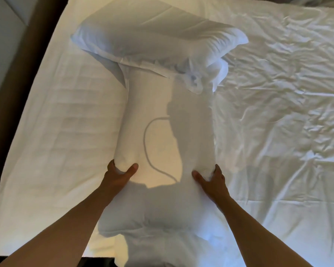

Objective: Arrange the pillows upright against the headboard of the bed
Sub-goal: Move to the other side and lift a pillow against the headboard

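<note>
A long white pillow [168,132] is lying flat on the bed sheet [278,112], and it is gripped on both sides near its lower half. The left hand [120,175] is clamped on the left edge, with the thumb on top and the fingers tucked under. The right hand [210,179] is clamped on the right edge in the same manner. A second pillow [154,35] is lying crosswise over the far end of the first one, tilted, not yet upright. A dark wooden frame [27,54] is seen along the left side of the bed; whether it is the headboard cannot be told with certainty.

For the step to be done well, the held pillow should be lifted evenly with both hands, so that the filling is not bunched on one side. It should be drawn out from under the second pillow before it is stood on its long edge. The case corners should be kept smooth.
</note>
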